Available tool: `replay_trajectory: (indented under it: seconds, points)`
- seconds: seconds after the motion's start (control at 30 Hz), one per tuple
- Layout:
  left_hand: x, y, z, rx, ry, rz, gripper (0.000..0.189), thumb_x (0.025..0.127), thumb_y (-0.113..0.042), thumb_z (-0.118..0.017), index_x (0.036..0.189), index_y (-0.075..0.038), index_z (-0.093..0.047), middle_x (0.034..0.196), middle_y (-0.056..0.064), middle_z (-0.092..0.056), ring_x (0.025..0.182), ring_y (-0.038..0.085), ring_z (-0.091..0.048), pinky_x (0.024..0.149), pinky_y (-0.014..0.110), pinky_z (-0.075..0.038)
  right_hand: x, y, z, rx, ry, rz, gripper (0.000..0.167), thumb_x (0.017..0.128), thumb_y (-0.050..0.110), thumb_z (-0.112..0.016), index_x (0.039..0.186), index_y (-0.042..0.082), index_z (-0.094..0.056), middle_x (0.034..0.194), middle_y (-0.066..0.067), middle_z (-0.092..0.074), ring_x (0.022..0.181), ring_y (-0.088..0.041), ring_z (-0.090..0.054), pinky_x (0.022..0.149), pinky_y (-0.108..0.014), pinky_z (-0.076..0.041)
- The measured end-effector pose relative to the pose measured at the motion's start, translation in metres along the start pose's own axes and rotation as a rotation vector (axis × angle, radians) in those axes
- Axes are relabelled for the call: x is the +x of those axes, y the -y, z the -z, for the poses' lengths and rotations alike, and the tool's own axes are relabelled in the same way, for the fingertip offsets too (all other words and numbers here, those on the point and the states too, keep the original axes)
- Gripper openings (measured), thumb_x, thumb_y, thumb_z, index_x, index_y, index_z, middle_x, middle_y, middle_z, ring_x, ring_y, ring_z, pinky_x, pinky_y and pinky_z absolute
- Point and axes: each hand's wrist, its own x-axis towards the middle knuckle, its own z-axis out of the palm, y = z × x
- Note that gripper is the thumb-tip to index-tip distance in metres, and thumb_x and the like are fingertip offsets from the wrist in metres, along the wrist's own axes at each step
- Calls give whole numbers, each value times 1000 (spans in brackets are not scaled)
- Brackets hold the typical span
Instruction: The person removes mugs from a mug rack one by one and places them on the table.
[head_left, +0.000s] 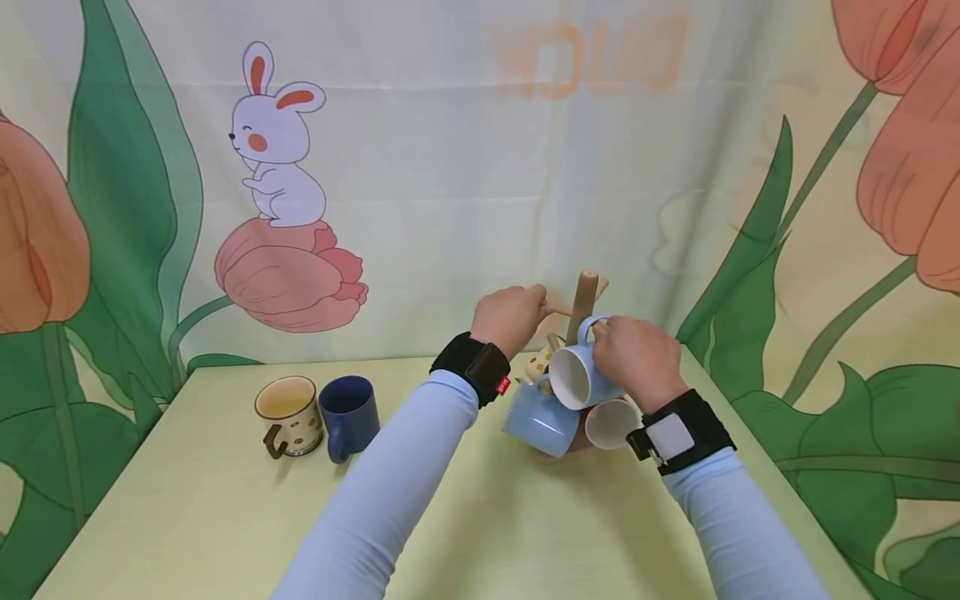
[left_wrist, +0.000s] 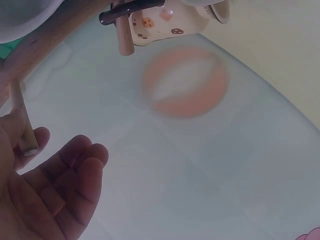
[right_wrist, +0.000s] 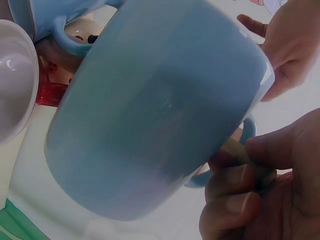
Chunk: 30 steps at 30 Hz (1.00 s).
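Two pegs of a wooden mug rack [head_left: 582, 310] are pinched: the first peg [left_wrist: 23, 117] by thumb and forefinger of the left hand [head_left: 512, 320], other fingers loosely bent; the second peg [right_wrist: 240, 154] by thumb and fingers of the right hand [head_left: 641, 357]. A light-blue mug [right_wrist: 150, 115] is hung there, tilted, handle looped round the peg. More mugs [head_left: 542, 421] are clustered below. Rack is set near the table's back and right edges; a broad span of pale tabletop [head_left: 187, 500] is left toward a navy mug [head_left: 358, 410], placed just beside a spotted mug [head_left: 302, 432]. Orange lettering [head_left: 573, 60] is blurred, unreadable; a red tag [head_left: 503, 386] on the left wristband [head_left: 461, 360] is too small to read. Walls are draped with tulip-printed cloth [head_left: 435, 167].
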Motion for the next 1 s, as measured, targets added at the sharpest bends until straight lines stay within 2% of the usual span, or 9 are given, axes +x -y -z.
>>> replay_trajectory:
  seconds: [0.23,0.4,0.67,0.9,1.0]
  points:
    - [-4,-3,0,2,-56,-8,29,101,-38,-53,103,-12,-66,79,5,-69,70,19,-67,62,32,-54,3,-7,5,30,37,14,38,102,33,-44,93,5,-67,92,-19,-67,81,-35,-64,61,-51,-47]
    - [-6,-5,0,0,-51,-1,29,102,-37,-52,101,-11,-65,80,4,-69,71,19,-67,62,33,-53,4,-10,6,38,58,14,41,103,35,-40,92,5,-66,97,-21,-67,86,-37,-64,65,-54,-48]
    - [-10,-6,-1,-35,-42,-3,26,103,-33,-53,102,-10,-64,87,4,-71,72,17,-67,63,32,-54,8,-15,10,60,148,21,42,104,37,-36,91,6,-61,98,-19,-64,85,-34,-61,66,-50,-47]
    - [-13,-6,-4,-60,-85,-12,24,103,-32,-53,99,-10,-63,87,5,-70,73,19,-68,62,34,-53,13,-20,11,113,200,20,44,106,39,-33,101,5,-62,114,-23,-63,99,-40,-61,77,-55,-47]
    - [-14,-5,-5,-71,-99,-19,24,103,-31,-54,100,-10,-63,87,5,-70,75,20,-68,63,36,-54,15,-23,11,133,214,23,45,106,39,-33,102,5,-61,115,-22,-63,100,-39,-60,77,-54,-47]
